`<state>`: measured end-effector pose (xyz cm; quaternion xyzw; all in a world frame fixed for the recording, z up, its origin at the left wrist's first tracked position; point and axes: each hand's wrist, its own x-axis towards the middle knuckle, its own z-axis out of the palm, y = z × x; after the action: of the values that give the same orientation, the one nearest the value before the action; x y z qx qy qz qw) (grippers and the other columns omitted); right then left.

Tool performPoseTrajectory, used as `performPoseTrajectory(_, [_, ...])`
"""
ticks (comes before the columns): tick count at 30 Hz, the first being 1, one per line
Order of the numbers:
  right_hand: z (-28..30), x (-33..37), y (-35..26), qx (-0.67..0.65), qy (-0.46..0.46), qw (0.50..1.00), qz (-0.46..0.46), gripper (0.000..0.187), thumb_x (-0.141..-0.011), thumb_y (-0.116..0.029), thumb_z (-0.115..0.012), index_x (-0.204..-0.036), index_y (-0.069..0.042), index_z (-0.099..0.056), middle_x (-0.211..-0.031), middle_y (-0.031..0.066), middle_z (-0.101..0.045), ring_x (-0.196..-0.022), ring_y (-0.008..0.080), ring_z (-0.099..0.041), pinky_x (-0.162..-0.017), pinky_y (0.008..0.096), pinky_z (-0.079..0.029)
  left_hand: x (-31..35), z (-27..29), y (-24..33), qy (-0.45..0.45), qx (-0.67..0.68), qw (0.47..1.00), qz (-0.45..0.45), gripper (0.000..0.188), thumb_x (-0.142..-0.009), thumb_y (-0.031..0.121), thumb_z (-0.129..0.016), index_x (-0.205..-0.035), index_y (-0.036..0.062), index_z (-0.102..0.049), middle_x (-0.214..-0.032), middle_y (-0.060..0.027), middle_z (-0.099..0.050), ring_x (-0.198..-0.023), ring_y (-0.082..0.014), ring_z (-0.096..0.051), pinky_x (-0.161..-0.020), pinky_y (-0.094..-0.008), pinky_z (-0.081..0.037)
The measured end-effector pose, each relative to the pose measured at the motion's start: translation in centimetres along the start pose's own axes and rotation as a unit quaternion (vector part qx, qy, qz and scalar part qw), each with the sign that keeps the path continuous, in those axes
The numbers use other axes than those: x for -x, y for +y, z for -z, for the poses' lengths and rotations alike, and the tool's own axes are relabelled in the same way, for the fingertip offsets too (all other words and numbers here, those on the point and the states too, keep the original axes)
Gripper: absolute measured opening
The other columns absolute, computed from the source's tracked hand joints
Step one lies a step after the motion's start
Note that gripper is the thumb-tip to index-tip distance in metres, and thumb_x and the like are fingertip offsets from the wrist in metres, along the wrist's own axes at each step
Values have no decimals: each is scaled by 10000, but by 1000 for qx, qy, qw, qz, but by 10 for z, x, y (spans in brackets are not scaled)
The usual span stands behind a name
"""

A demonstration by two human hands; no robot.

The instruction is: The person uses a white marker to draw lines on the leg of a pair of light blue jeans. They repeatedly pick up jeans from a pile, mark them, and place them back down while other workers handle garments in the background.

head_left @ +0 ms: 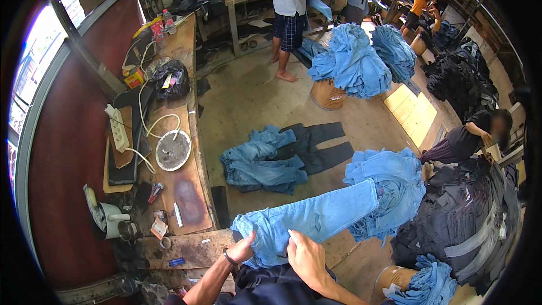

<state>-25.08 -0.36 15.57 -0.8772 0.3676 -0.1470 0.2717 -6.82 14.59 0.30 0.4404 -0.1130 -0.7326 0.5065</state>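
A pair of light blue jeans point(327, 209) stretches out before me, its leg reaching to the right onto a heap of blue jeans point(389, 186). My left hand point(241, 249), a dark band at its wrist, is closed on the bunched waist end. Closer to the middle, my right hand point(306, 255) pinches the near edge of the same pair, fingers curled. Worn patches show on the fabric between and beyond my hands. Part of the waist end is hidden by my left hand.
A wooden workbench point(197, 197) on the left bears a round dish point(173, 150), a power strip point(117, 129) and a marker point(178, 214). Blue and black trousers point(319, 147) lie on the floor. Dark garment piles point(457, 220) rise at right, beside a person point(471, 135); others work farther back.
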Motion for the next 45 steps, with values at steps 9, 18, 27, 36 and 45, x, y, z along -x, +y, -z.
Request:
performPoseTrajectory(9, [-1, -4, -1, -78, -38, 994, 62, 226, -918, -68, -715, -1136, -16, -745, -888, 184, -765, -752, 358, -753, -663, 438, -607, -7, -3, -8, 23, 34, 999, -10, 983, -1027, 785, -365, -1661, 36, -307, -1689, -144, -401, -1559, -311, -376, -1296, -498, -283])
performPoseTrajectory(18, [3, -9, -4, -66, -47, 996, 43, 209, -932, -53, -701, -1129, 6, -738, -888, 196, -756, -744, 373, -747, -656, 434, -606, -4, -15, 4, 13, 106, 994, -13, 852, -1065, 706, -429, -1636, 76, -375, -1639, -124, -475, -1515, -292, -443, -1274, -505, -324])
performPoseTrajectory(27, [-39, -44, 49, -320, -62, 900, -288, 362, -1046, -350, -709, -1007, -23, -560, -687, 18, -555, -524, 127, -574, -435, 345, -477, -19, -65, 37, 149, 225, 960, -78, 468, -1049, 296, -698, -1386, -19, -619, -1324, -138, -714, -1193, -283, -705, -1034, -453, -567])
performPoseTrajectory(36, [-82, -39, 83, -358, -53, 918, -161, 298, -1043, -240, -675, -845, -24, -627, -643, 8, -542, -602, 91, -501, -562, 338, -406, -38, -76, 58, 220, 64, 972, -51, 322, -966, 115, -765, -1247, -32, -709, -1201, -111, -763, -1117, -231, -711, -993, -426, -569])
performPoseTrajectory(45, [-73, -38, 83, -375, -42, 917, -128, 304, -1053, -230, -685, -807, -62, -624, -639, -44, -543, -572, 46, -481, -521, 276, -377, -4, -64, 45, 167, 150, 972, -63, 338, -1017, 67, -684, -1349, 13, -659, -1283, -101, -739, -1164, -245, -717, -1014, -457, -582])
